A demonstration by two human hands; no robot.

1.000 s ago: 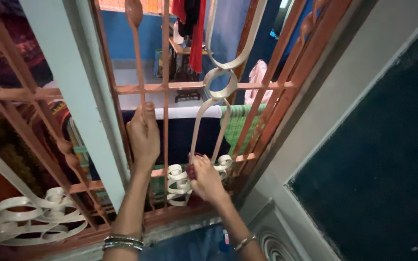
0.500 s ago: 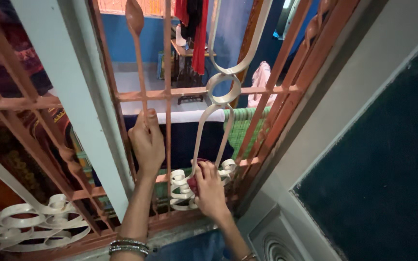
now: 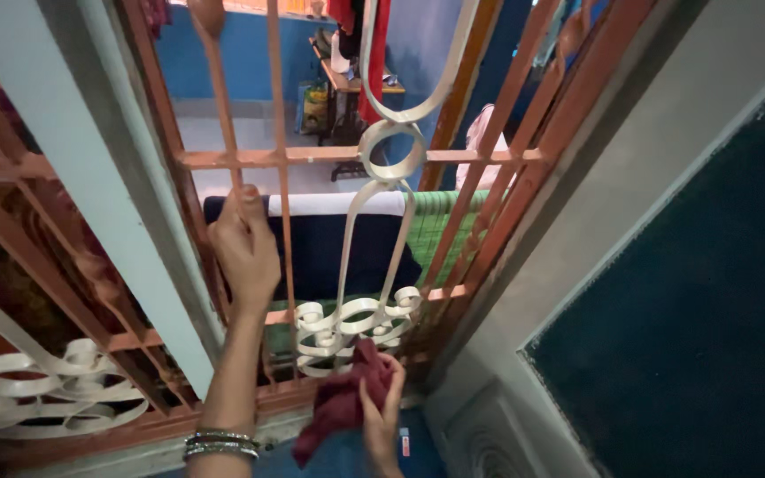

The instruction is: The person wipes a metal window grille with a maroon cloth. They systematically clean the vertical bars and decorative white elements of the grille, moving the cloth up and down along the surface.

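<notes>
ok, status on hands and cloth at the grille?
Left hand gripping thin orange vertical bar. Right hand holding dark red cloth, below white scrollwork. Nothing between them.

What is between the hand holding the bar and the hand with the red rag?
In the head view, white curly scrollwork of the window grille sits between the left hand and the right hand holding the dark red rag.

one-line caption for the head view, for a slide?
Left hand grips an orange bar of the window grille while the right hand holds a dark red cloth below its white scrollwork.
</notes>
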